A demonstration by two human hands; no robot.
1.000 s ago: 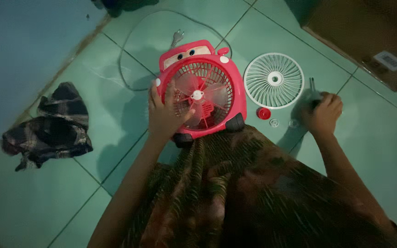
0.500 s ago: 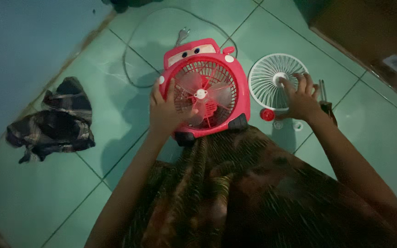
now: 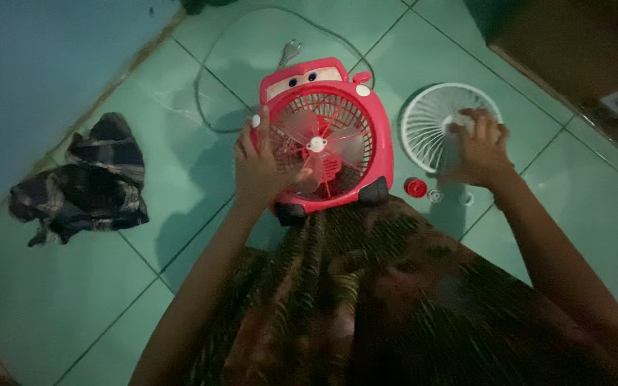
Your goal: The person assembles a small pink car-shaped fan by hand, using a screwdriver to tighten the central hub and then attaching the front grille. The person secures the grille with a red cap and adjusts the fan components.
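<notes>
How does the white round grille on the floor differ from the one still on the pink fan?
The white grille is loose, lying on the floor tiles under the right hand; the pink grille sits fixed in the pink fan, blades behind it, the left hand resting on it. Both are round, with thin ribs.

— Left hand (image 3: 260,171)?
— Reaching forward on a nearly straight arm, lying palm down, fingers spreading flat, thumb angling right.
— Right hand (image 3: 479,149)?
— Stretching out further right, arching, fingers curling downward in a loose grasp, wrist bending slightly.
</notes>
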